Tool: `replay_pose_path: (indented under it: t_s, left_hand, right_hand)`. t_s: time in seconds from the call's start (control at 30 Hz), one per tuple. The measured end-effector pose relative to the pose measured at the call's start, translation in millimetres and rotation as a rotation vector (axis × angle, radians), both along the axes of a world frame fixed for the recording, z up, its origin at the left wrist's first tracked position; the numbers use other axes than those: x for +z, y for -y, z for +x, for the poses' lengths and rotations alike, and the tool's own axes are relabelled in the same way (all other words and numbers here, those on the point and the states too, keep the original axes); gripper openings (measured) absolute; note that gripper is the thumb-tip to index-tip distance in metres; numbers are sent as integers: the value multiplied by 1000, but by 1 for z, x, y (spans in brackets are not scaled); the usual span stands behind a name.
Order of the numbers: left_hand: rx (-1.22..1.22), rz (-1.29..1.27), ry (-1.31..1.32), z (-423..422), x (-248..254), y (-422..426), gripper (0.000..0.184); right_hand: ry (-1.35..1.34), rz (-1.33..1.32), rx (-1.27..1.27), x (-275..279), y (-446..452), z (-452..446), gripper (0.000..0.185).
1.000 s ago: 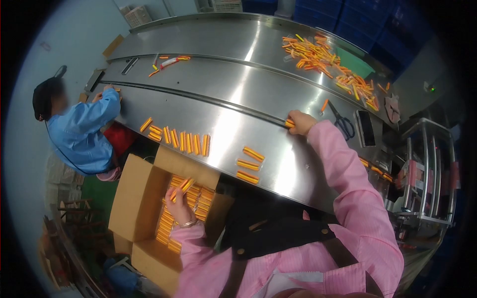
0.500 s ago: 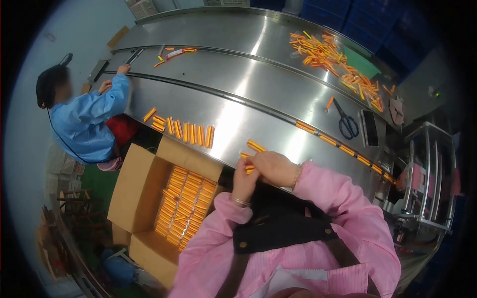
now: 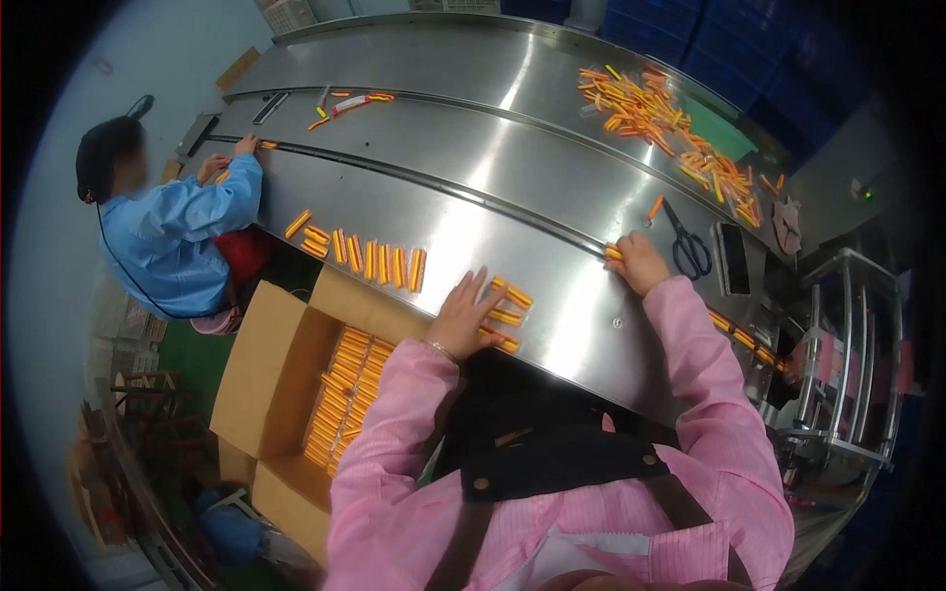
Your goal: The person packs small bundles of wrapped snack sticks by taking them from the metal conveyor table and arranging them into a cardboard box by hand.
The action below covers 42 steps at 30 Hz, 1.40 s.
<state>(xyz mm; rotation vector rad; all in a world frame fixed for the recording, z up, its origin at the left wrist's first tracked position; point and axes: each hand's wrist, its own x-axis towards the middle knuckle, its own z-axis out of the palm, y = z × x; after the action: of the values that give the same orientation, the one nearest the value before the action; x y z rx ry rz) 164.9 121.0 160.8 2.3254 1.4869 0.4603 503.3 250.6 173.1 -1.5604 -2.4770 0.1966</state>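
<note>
My left hand (image 3: pixel 461 320) rests near the table's front edge with its fingers spread. Its fingertips touch or lie against a small group of wrapped orange-and-yellow sticks (image 3: pixel 508 316). Farther right, my right hand (image 3: pixel 642 264) reaches over the narrow channel, its fingers closed on a wrapped orange-and-yellow stick (image 3: pixel 614 253). Other sticks (image 3: pixel 741 337) sit end to end in the channel beyond my right sleeve. Left of my left hand, a spaced row of sticks (image 3: pixel 382 264) lies on the steel table (image 3: pixel 562 325).
An open cardboard box (image 3: pixel 258 379) packed with sticks stands below the table edge. Black scissors (image 3: pixel 687 246) and a phone (image 3: pixel 732 258) lie at right. A heap of loose sticks (image 3: pixel 641 106) is at the back. A co-worker in blue (image 3: pixel 177 236) handles sticks at the far left.
My hands, together before, have separated. The right moved up and right to the channel; the left settled beside the small stick group. Sticks now show at the co-worker's hands.
</note>
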Motion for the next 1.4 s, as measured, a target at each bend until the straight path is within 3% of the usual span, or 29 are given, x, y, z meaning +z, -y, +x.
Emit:
replay_pose_path:
  t_s: [0.33,0.5,0.63,0.83,0.97,1.07,1.17,1.23,1.37,1.4]
  left_hand:
    - [-103,93,71,47,-16,-32,60]
    - [-112,198,132,70,-17,-47,36]
    - [-166,-10,91,78,-17,-54,24]
    - [-129,-21,187,78,-2,-61,16]
    - [14,147,213,55,-3,-101,15]
    - [107,164,112,50,5,-145,12]
    - [-21,203,74,63,-3,-180,9]
    - [-239,218,109,82,-15,-192,7]
    - [-323,160,100,113,-30,-205,12]
    - [-397,264,49,113,-24,-205,17]
  right_hand:
    - [-64,106,97,15,-10,-4,35]
    - [-47,21,136,2,-23,-4,34]
    - [-105,-39,5,0,-14,-3,33]
    - [-144,21,124,-8,-26,-24,28]
    - [-109,78,122,-17,-34,-13,29]
    - [-375,125,325,-8,-13,-21,34]
    - [-378,-41,568,0,17,-54,37]
    - [-289,-27,601,-4,33,-73,33]
    - [-248,-84,557,-22,39,-75,26]
    - [-243,-108,552,-25,39,-76,23]
